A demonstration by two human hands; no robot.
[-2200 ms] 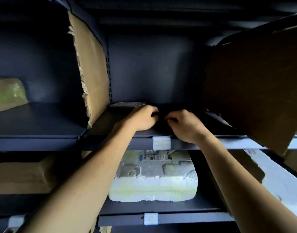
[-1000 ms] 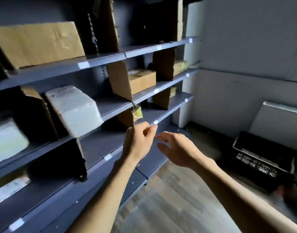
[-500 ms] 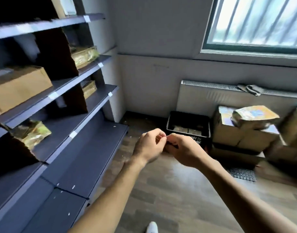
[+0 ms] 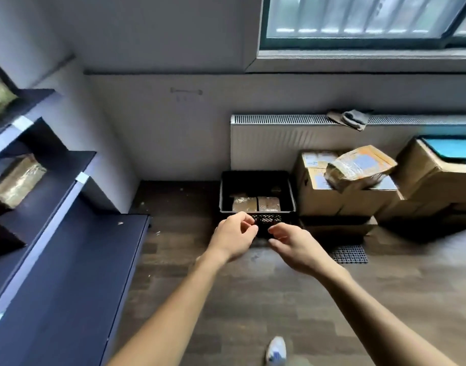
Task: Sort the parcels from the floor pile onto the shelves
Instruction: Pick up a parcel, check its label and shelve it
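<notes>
A white ribbed radiator (image 4: 279,140) stands under a dark-framed window (image 4: 358,19), a folded grey cloth (image 4: 352,118) on top; a black grid mat (image 4: 349,254) lies on the brown wood-plank floor (image 4: 253,299).

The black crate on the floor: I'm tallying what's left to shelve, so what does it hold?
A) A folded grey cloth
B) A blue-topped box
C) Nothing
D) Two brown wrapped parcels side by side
D: two brown wrapped parcels lie side by side inside the black crate, close to its near wall.
</notes>
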